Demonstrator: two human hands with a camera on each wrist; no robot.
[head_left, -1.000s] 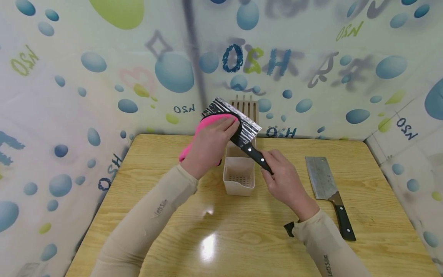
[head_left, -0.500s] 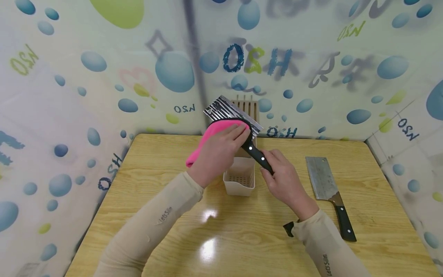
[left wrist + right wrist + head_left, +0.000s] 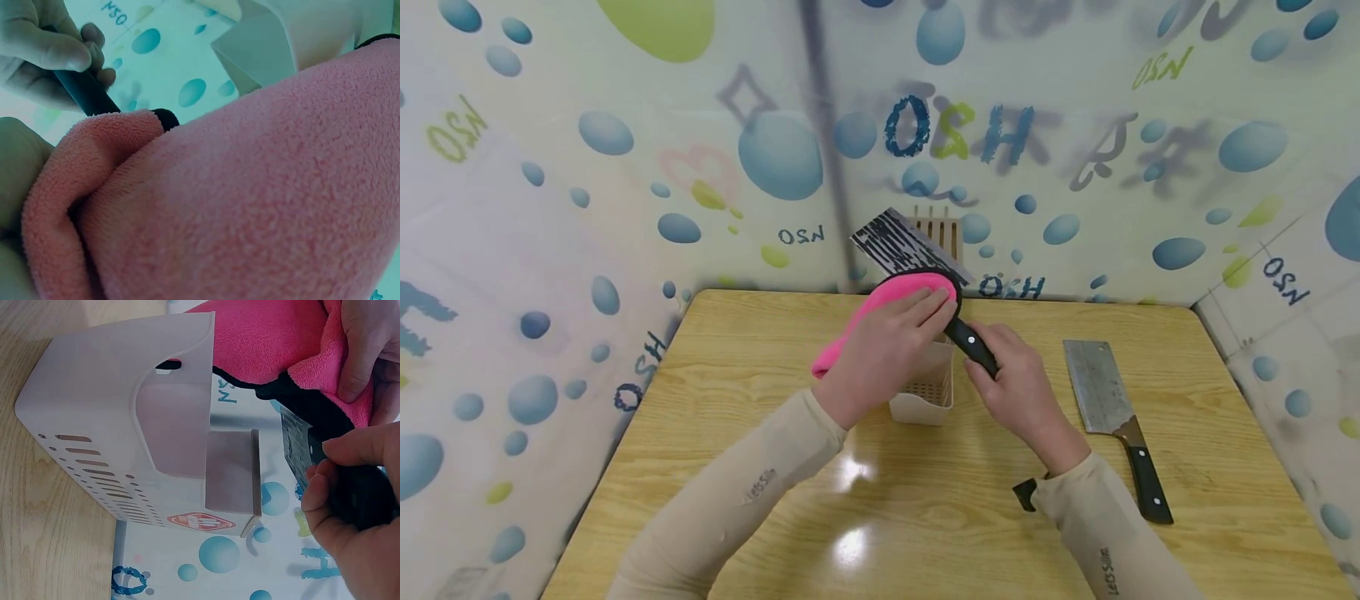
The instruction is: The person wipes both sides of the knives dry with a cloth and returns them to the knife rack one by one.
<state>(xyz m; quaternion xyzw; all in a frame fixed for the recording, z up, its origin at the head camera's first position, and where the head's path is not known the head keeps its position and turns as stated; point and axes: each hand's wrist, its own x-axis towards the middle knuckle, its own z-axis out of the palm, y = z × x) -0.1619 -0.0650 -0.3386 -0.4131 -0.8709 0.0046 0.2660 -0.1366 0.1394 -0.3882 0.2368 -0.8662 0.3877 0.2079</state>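
Note:
My left hand (image 3: 887,346) pinches a folded pink cloth (image 3: 898,290) with black edging around the blade of a broad-bladed knife (image 3: 895,242). The blade is rectangular, shiny and dark-striped, and its part nearest the handle is hidden under the cloth. My right hand (image 3: 1022,387) grips the knife's black riveted handle (image 3: 972,343), holding it tilted above the table, blade toward the upper left. Pink cloth (image 3: 262,187) fills most of the left wrist view. In the right wrist view the thumb and fingers of the left hand (image 3: 362,362) squeeze the cloth near the handle.
A pale plastic knife holder (image 3: 919,410) with slots stands behind and below the hands; the right wrist view shows its perforated wall (image 3: 94,406). A cleaver (image 3: 1097,383) lies on the wooden table (image 3: 737,375) at right. A patterned sheet (image 3: 1075,167) backs the table.
My left hand has slid the cloth along the blade toward the handle, down and right, exposing more of the blade's far end. The right hand stays almost still.

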